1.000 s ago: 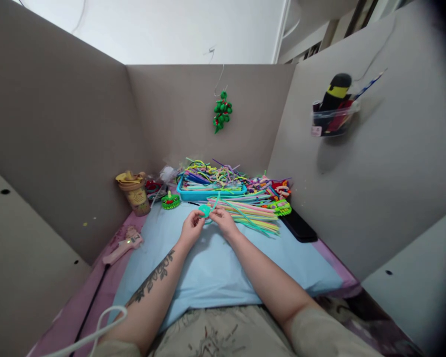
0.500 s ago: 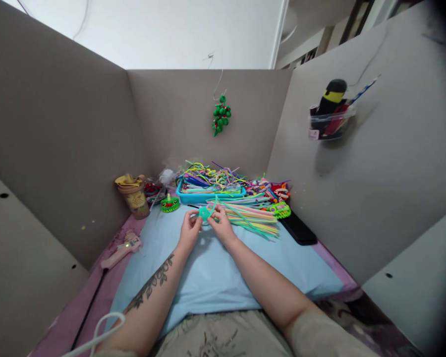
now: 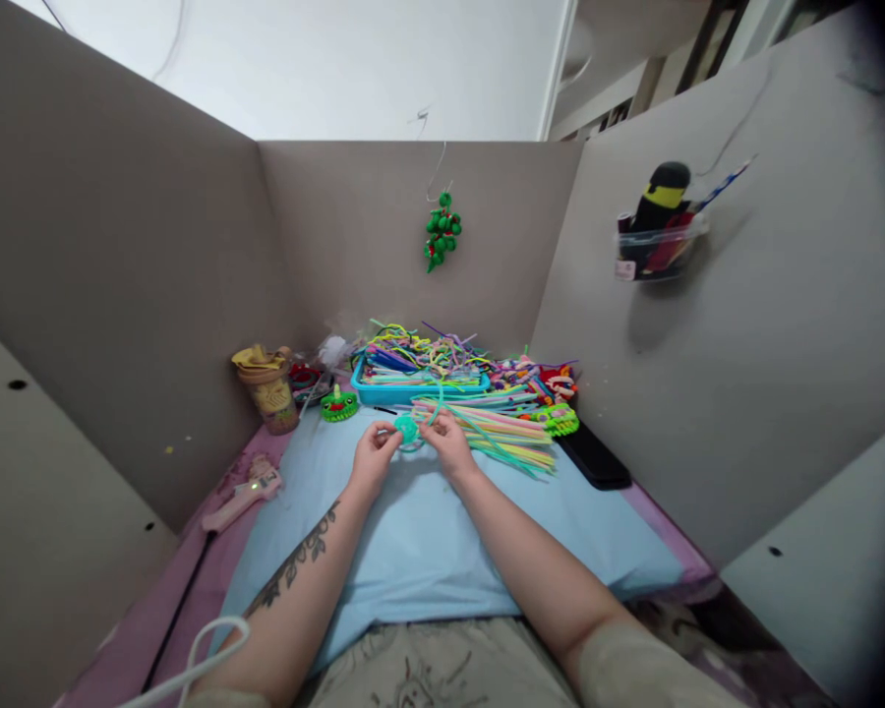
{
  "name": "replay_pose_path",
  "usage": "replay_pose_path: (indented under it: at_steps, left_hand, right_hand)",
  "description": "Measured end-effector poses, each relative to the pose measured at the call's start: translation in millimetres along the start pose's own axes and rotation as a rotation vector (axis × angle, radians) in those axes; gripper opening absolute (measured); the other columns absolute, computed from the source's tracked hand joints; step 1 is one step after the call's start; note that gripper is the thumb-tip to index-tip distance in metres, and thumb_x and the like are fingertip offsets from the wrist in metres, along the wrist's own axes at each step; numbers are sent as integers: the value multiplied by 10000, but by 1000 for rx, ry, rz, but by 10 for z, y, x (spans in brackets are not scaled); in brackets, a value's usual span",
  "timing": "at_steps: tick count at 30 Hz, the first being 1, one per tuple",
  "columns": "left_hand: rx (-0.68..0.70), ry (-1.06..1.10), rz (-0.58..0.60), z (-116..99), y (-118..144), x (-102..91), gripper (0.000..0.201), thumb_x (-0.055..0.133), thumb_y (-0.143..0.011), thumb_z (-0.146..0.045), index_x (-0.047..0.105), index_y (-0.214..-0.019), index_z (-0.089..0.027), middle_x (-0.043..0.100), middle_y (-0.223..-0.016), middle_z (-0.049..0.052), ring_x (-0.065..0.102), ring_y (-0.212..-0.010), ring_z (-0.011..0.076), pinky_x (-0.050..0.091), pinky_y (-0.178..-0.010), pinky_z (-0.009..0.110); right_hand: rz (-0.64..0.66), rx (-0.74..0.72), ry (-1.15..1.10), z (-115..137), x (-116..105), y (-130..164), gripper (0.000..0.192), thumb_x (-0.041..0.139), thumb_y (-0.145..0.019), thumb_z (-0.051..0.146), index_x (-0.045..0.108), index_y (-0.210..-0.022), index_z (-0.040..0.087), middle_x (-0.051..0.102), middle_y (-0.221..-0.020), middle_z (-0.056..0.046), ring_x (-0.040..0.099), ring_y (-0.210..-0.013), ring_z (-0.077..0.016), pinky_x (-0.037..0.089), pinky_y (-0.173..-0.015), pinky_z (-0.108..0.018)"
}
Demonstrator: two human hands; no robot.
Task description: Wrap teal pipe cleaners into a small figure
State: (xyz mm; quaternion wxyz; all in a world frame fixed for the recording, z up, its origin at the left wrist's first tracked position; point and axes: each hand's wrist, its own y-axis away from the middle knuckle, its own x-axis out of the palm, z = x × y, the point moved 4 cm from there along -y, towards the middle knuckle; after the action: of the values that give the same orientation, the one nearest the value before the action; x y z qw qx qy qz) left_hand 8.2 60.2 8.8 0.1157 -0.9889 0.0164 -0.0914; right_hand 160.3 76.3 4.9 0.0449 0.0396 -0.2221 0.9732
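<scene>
Left hand (image 3: 373, 454) and right hand (image 3: 448, 442) close together, both pinching a teal coil (image 3: 406, 428). Stick pile (image 3: 501, 433) at the right hand's 2 o'clock; blue tray (image 3: 413, 392) at 12.

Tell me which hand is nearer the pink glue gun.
Left. The left hand works beside the glue gun on the blue cloth; the right hand is farther off, by the straight pipe cleaners.
</scene>
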Motion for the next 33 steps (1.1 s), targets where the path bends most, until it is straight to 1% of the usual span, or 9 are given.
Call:
replay_pose_path:
  at_steps: [5, 10, 13, 16, 19, 20, 25, 27, 33]
  left_hand:
    - [-35, 14, 40, -52, 17, 29, 313, 701, -633, -353, 497, -787, -172, 441, -464, -89, 319, -381, 34, 194, -414, 173]
    - [-45, 10, 76, -54, 8, 38, 334, 701, -634, -368, 490, -799, -169, 423, -458, -95, 308, -372, 32, 196, -409, 170]
    - [-18, -9, 83, -36, -10, 30, 359, 671, -663, -405, 492, -870, -172, 432, -474, -92, 356, -381, 48, 245, -413, 171]
    - [85, -111, -70, -67, 0, -40, 428, 633, -697, -414, 478, -1025, -187, 581, -684, -25, 459, -449, 68, 340, -452, 192]
    - [219, -264, -246, -146, 72, -95, 394, 607, -727, -380, 490, -1057, -200, 616, -808, 14, 493, -499, 74, 385, -496, 204]
    - [242, -295, -242, -163, 98, -82, 371, 603, -733, -368, 501, -1048, -201, 621, -784, 12, 497, -501, 79, 390, -501, 205]
    - [192, -254, -20, -122, 158, 80, 390, 611, -732, -356, 525, -1078, -199, 653, -767, 29, 545, -496, 111, 434, -475, 226]
    - [187, -221, -14, -103, 149, 97, 362, 616, -728, -353, 556, -1043, -185, 654, -772, 36, 557, -508, 115, 453, -486, 234]
    - [132, -123, -101, -115, 104, 47, 334, 683, -657, -333, 637, -924, -137, 654, -742, 46, 557, -550, 117, 470, -494, 234]
  right_hand:
    - [-5, -15, 1, 8, -30, -18, 263, 685, -641, 452, 674, -751, 213, 522, -1156, -69, 446, -1144, -243, 363, -962, -374]
    - [73, -7, -20, 4, -1, -18, 250, 676, -666, 429, 635, -614, 187, 505, -1151, -68, 455, -1134, -242, 315, -994, -370]
    - [80, 7, -7, -15, 17, -17, 288, 658, -676, 443, 604, -569, 181, 511, -1149, -67, 440, -1154, -247, 305, -996, -373]
    - [-11, 10, 17, -23, -1, -18, 307, 631, -686, 466, 594, -582, 179, 536, -1118, -71, 445, -1139, -251, 313, -985, -393]
    - [-107, 15, 12, -14, -16, -15, 315, 596, -702, 496, 604, -635, 188, 593, -1008, -68, 478, -1075, -249, 358, -935, -407]
    - [-126, 17, 5, -10, -11, -13, 318, 586, -708, 504, 610, -656, 191, 608, -964, -66, 489, -1053, -249, 373, -915, -407]
    - [-115, 17, -49, -7, 72, 17, 321, 588, -707, 503, 626, -699, 185, 636, -852, -62, 537, -967, -240, 406, -861, -388]
    - [-97, 22, -49, -16, 107, 38, 309, 605, -696, 494, 622, -672, 186, 638, -840, -57, 549, -937, -233, 414, -846, -380]
    - [-68, 8, -34, -2, 151, 86, 288, 621, -688, 474, 621, -651, 189, 641, -857, -52, 548, -965, -232, 408, -847, -369]
